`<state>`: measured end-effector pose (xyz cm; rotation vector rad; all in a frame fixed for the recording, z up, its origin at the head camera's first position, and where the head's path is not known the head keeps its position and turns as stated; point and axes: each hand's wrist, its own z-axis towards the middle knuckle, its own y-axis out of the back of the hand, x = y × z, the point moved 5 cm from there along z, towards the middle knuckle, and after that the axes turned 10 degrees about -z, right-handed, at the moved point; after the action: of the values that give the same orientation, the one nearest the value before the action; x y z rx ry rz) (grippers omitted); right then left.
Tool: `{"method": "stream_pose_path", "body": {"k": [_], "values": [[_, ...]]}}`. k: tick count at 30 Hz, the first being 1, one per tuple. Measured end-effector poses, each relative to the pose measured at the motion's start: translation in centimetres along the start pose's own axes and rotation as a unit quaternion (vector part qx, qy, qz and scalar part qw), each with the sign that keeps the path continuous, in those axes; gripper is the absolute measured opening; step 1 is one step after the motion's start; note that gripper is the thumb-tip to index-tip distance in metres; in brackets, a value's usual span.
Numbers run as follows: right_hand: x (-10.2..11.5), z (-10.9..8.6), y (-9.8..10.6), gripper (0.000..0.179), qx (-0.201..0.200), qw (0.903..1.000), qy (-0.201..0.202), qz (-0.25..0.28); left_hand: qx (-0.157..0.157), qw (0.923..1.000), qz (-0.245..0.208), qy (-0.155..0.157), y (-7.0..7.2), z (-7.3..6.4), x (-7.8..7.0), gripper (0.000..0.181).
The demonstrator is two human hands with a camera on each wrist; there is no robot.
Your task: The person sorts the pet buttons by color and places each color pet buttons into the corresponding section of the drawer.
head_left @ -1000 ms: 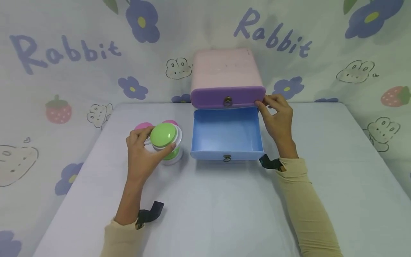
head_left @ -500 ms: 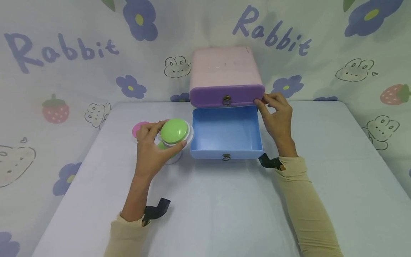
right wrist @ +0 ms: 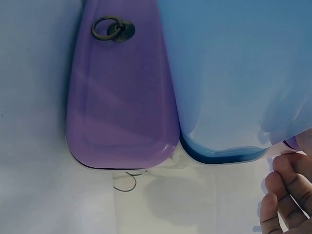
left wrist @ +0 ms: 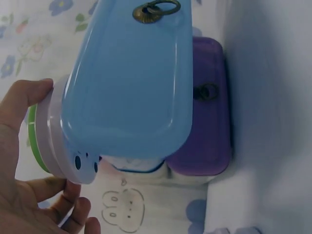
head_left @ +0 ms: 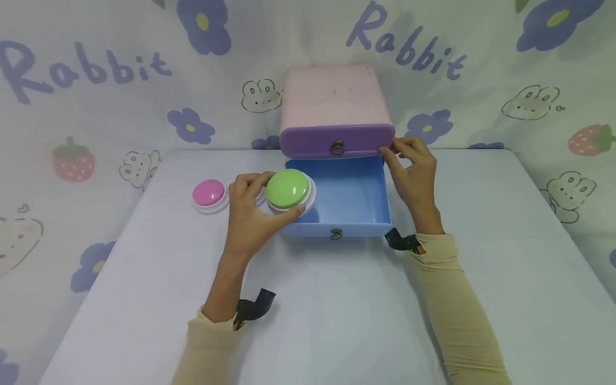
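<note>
My left hand (head_left: pixel 250 219) grips a round push button (head_left: pixel 287 188) with a green dome and white base, thumb on its near side and fingers on its far side. It is over the left edge of the pulled-out blue drawer (head_left: pixel 308 230). Small dark holes show on the button's underside in the left wrist view. My right hand (head_left: pixel 412 174) holds the right edge of the small pink chest (head_left: pixel 337 96), thumb on the corner of its purple upper drawer (head_left: pixel 358 140). A lower purple drawer (left wrist: pixel 207 131) appears in the left wrist view.
A pink-domed push button (head_left: pixel 209 193) stands on the white table (head_left: pixel 337 310) left of the chest. Another pink one (head_left: pixel 260 197) is mostly hidden behind my left hand. A cloth printed with rabbits and flowers (head_left: pixel 190 125) hangs behind the chest.
My left hand has lifted the green push button and carried it right, from beside the blue drawer to over its left edge. The right hand keeps its hold on the chest.
</note>
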<state>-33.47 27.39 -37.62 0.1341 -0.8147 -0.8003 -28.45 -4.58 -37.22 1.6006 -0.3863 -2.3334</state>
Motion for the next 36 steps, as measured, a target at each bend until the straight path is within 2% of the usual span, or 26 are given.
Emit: {"method": "stream_pose_path", "body": {"k": [12, 21, 28, 32, 34, 36], "values": [[0.3, 0.1, -0.3, 0.030, 0.002, 1.0000, 0.005, 0.005, 0.022, 0.9996, 0.006, -0.019, -2.0, 0.4, -0.4, 0.080], [0.4, 0.4, -0.3, 0.030, -0.005, 0.9999, 0.009, 0.010, 0.033, 0.9988, 0.025, -0.027, -2.8, 0.6, -0.4, 0.078], [0.3, 0.4, -0.2, 0.030, -0.004, 0.9999, 0.006, 0.010, 0.045, 0.9983, 0.035, -0.011, -3.3, 0.7, -0.1, 0.080], [0.4, 0.4, -0.1, 0.029, -0.008, 0.9999, 0.004, 0.010, 0.016, 0.9990, 0.001, -0.042, -2.8, 0.8, -0.4, 0.070], [0.7, 0.3, 0.0, 0.028, -0.011, 0.9999, 0.003, 0.009, -0.004, 0.9975, -0.024, -0.067, -2.3, 0.9, -0.5, 0.063], [1.1, 0.2, 0.1, 0.028, -0.013, 0.9999, 0.003, 0.009, -0.022, 0.9961, -0.038, -0.077, -1.7, 1.0, -0.3, 0.057]]}}
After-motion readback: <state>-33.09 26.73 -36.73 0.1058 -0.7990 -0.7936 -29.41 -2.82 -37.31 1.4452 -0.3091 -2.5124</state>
